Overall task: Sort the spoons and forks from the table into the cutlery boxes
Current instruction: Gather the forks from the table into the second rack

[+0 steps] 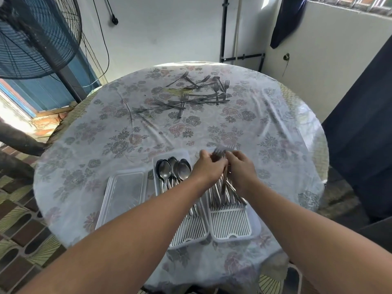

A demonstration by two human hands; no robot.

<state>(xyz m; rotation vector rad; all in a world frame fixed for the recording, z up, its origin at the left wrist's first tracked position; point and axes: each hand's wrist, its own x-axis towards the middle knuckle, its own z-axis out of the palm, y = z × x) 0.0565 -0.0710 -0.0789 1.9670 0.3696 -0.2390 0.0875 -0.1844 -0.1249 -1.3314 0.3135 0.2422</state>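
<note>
— Hands, what did they hold?
— Left hand (206, 166) and right hand (240, 168) both gripped a bundle of forks (222, 181) over the right cutlery box (233, 225).
— Other forks?
— Loose forks (191, 96) lay across the table (84, 145).

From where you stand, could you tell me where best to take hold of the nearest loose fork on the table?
Judging by its pose, grip the fork by its handle end, which points toward you and lies clear on the cloth. Come from above on the near side. Its tines, at the far end, cross the other forks, so lifting there would likely disturb them.
</note>
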